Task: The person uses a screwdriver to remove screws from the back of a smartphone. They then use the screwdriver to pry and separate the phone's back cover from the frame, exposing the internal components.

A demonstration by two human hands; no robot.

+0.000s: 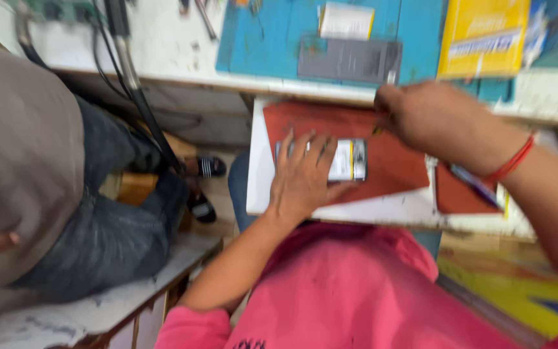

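Note:
My left hand (303,174) lies flat over a small rectangular device (349,160) with a white and yellow label, pressing it onto a red-brown mat (395,161). The mat rests on a white board (261,168) across my lap. My right hand (431,116) hovers at the mat's far right edge, fingers curled; it is blurred, and I cannot tell whether it grips something thin. A red thread band (513,159) circles that wrist.
A blue mat (266,39) on the white bench ahead carries a grey flat device (349,61) and a white card (345,21). A yellow box (484,35) stands at the back right. Another person in jeans (108,226) sits to my left. Black cables (134,84) hang down.

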